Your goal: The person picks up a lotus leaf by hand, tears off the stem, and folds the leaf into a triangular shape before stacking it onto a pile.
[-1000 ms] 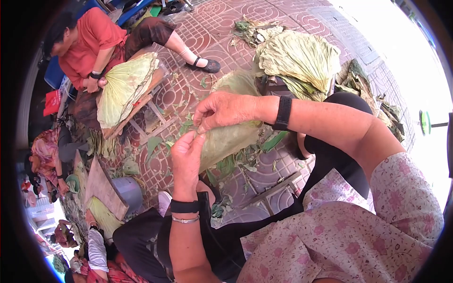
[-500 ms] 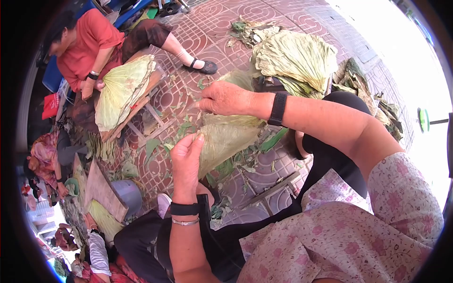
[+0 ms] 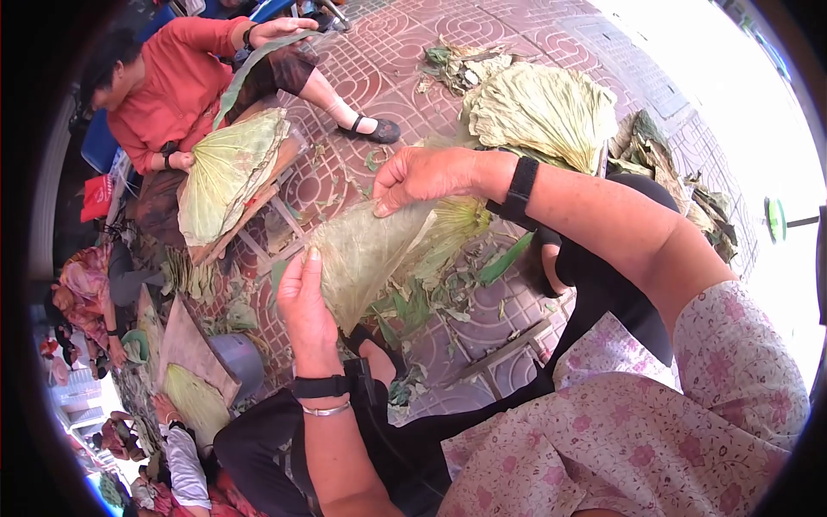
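Note:
A thin, pale green dried leaf (image 3: pixel 357 258) is stretched between my two hands. Its lower left edge is pinched between thumb and fingers of my left hand (image 3: pixel 308 302). My right hand (image 3: pixel 422 179) grips the upper edge with its fingertips, the fingers partly curled. Just behind it, another yellow-green dried leaf (image 3: pixel 452 233) fans out, partly covered by the held one. Beyond my right wrist lies a thick stack of dried leaves (image 3: pixel 543 112), creased and layered like a fan.
Opposite, a person in a red top (image 3: pixel 177 82) holds a leaf stack (image 3: pixel 233 172) on a wooden stand and lifts a green strip (image 3: pixel 254 73). Leaf scraps (image 3: pixel 431 302) litter the patterned tiles. A grey bucket (image 3: pixel 239 362) stands at left. Brown leaves (image 3: pixel 689 189) lie at right.
My left hand has moved left and the leaf is now spread wider. My right hand has lowered onto its upper edge. The person opposite has raised one hand with a green strip.

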Tool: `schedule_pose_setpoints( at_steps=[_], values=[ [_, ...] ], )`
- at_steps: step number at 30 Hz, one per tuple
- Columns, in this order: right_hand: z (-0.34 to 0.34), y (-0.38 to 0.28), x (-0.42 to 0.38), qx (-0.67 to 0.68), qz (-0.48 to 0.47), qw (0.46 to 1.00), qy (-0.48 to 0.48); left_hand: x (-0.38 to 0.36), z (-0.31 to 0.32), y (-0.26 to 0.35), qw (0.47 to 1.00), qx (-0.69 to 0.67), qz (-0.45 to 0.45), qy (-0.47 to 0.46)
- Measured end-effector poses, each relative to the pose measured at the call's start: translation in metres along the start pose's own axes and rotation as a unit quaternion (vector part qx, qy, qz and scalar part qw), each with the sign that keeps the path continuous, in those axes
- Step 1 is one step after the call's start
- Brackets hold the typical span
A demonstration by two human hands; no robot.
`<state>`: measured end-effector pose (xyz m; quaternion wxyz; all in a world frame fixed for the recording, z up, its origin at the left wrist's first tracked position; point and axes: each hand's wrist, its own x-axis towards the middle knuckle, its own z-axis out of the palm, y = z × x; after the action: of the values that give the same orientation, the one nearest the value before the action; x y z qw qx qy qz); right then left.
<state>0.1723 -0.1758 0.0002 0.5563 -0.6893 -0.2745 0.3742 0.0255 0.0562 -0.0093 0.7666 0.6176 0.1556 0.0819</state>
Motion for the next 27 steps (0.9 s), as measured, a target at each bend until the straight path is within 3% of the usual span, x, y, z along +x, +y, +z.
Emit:
schedule_pose_setpoints(
  at_steps=[6,12,18,21,24,27],
  values=[
    [0.012,-0.007,-0.005,-0.036,-0.025,0.999,0.013,-0.004,0.004,-0.007,0.999,0.018,-0.004,-0.03],
    [0.013,0.0,0.0,0.093,-0.056,0.991,0.08,-0.004,0.007,-0.009,1.0,0.018,0.009,-0.023],
    [0.013,0.003,0.004,0.014,-0.079,0.989,0.128,-0.005,0.01,-0.008,1.0,-0.013,-0.002,-0.008],
    [0.014,-0.006,-0.002,-0.057,-0.082,0.99,0.098,-0.009,0.024,0.001,0.999,0.002,0.013,-0.038],
    [0.029,-0.008,-0.004,-0.119,-0.153,0.978,0.077,-0.016,0.026,0.008,0.991,0.092,-0.02,-0.089],
    [0.043,-0.01,-0.008,-0.216,-0.194,0.954,0.075,-0.019,0.03,0.003,0.979,0.169,0.021,-0.112]
  ],
)
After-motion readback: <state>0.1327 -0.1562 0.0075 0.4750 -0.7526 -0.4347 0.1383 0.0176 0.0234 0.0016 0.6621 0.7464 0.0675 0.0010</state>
